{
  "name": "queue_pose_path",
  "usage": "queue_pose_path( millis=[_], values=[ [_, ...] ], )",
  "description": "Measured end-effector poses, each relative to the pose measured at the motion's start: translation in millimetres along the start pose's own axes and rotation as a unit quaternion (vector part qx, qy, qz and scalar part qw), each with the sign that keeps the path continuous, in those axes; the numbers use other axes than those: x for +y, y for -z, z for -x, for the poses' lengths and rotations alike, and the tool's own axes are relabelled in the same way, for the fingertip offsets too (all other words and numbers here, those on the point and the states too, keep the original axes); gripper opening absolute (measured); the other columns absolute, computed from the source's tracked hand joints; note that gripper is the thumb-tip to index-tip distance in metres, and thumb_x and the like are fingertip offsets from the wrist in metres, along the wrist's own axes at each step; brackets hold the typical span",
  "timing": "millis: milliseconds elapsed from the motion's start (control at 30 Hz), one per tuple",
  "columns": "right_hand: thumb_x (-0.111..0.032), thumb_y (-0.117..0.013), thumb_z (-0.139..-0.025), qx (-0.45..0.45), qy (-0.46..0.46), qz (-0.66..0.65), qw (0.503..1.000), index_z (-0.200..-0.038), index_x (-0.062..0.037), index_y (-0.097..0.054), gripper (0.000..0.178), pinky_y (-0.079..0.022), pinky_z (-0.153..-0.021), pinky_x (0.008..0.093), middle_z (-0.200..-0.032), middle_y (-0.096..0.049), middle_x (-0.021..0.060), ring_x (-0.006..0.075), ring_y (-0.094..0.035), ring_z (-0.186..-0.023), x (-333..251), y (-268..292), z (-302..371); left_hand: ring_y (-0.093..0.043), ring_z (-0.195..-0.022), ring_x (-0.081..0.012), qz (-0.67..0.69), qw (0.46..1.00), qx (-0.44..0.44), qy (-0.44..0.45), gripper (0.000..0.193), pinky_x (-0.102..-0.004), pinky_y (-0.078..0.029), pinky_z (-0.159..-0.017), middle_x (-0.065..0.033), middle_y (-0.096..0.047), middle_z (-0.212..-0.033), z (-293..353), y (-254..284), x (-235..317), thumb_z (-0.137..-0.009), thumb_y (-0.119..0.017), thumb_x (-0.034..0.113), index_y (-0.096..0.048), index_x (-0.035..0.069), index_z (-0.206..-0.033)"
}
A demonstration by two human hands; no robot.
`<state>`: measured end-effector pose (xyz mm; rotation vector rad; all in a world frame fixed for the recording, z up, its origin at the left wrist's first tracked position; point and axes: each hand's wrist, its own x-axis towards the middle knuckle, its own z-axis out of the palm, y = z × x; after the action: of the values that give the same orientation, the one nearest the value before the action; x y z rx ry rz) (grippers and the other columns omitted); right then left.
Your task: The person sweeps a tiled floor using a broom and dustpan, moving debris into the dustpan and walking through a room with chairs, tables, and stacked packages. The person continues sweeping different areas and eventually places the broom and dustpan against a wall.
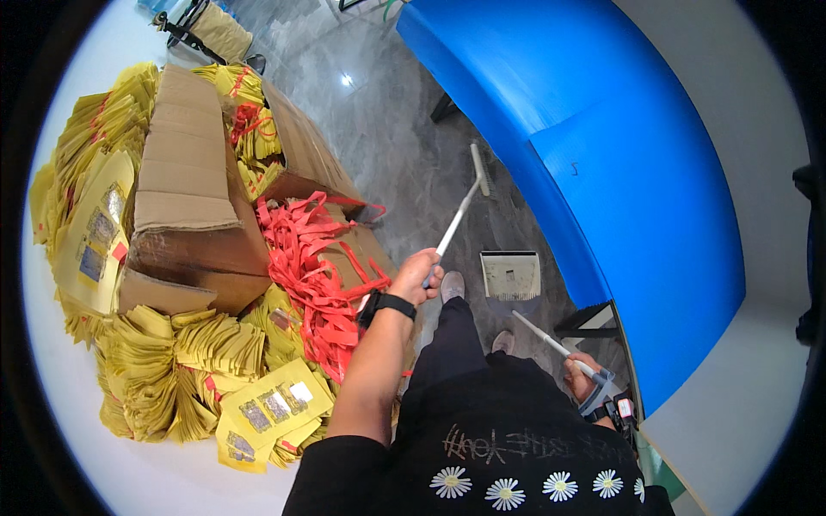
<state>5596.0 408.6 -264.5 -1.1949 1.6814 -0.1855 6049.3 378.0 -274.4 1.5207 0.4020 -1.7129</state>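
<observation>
My left hand (416, 277) is closed round the grey grip of a long-handled broom (458, 215). The broom's narrow head is down on the grey floor, ahead of my feet and beside the blue-topped table. My right hand (585, 375) is wrapped round the handle of a long-handled dustpan (511, 277). The dustpan's wide pan rests on the floor right of my shoe, with its open edge facing away from me. Some small dark bits show in the pan. Broom head and dustpan are apart.
On my left, a cardboard box (189, 163) stands among bundled yellow paper envelopes (176, 361) and a heap of red straps (310, 249). The blue-covered table (619, 181) runs along my right, its dark leg (587, 331) close to the dustpan. A rolled tan bundle (219, 33) sits at the far left.
</observation>
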Motion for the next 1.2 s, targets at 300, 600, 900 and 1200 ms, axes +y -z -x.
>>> queue_pose_path(
  millis=[300, 600, 900, 1200],
  values=[
    [-0.017, -0.067, -0.087, -0.037, 0.154, 0.029, 0.987, -0.096, -0.0048, -0.068, 0.015, -0.049, -0.056, 0.0304, -0.072, -0.066, 0.0085, 0.0146, -0.062, -0.061, -61.7, -36.9, -45.9, -0.041, -0.039, -0.0075, -0.161, 0.972, 0.082, -0.149, 0.037, -0.0259, -0.027, -0.032, 0.0008, -0.049, -0.063, 38.7, 65.9, 69.8, -0.094, -0.051, 0.016, -0.051, 0.01, -0.13],
    [-0.009, -0.067, -0.086, -0.05, 0.223, 0.076, 0.971, -0.095, -0.0049, -0.068, 0.01, -0.044, -0.059, 0.0278, -0.073, -0.062, 0.0024, 0.0103, -0.056, -0.066, -80.1, -62.7, -78.7, -0.068, -0.084, -0.042, -0.572, 0.719, 0.281, -0.278, 0.043, -0.0486, -0.054, -0.074, -0.0298, -0.067, -0.094, -64.4, 86.5, 88.9, -0.082, -0.048, 0.012, -0.055, -0.004, -0.122],
    [-0.006, -0.069, -0.079, -0.064, 0.229, 0.125, 0.963, -0.091, -0.0042, -0.069, 0.012, -0.054, -0.073, 0.0361, -0.087, -0.07, 0.0146, 0.0289, -0.069, -0.081, -92.6, -68.2, -100.5, -0.064, -0.093, -0.0476, -0.598, 0.776, 0.104, -0.174, 0.045, -0.0539, -0.051, -0.081, -0.0311, -0.065, -0.098, 45.1, 55.5, -71.7, -0.086, -0.052, 0.018, -0.052, 0.004, -0.129],
    [-0.009, -0.07, -0.079, -0.072, 0.191, 0.12, 0.972, -0.092, -0.0044, -0.069, 0.014, -0.053, -0.072, 0.0372, -0.085, -0.07, 0.0149, 0.0286, -0.069, -0.081, -75.5, -42.9, -110.4, -0.055, -0.057, -0.0139, -0.391, 0.913, 0.013, -0.114, 0.044, -0.0322, -0.048, -0.053, -0.0099, -0.064, -0.083, 108.7, 71.2, -91.9, -0.092, -0.06, 0.016, -0.054, 0.009, -0.136]
  ],
)
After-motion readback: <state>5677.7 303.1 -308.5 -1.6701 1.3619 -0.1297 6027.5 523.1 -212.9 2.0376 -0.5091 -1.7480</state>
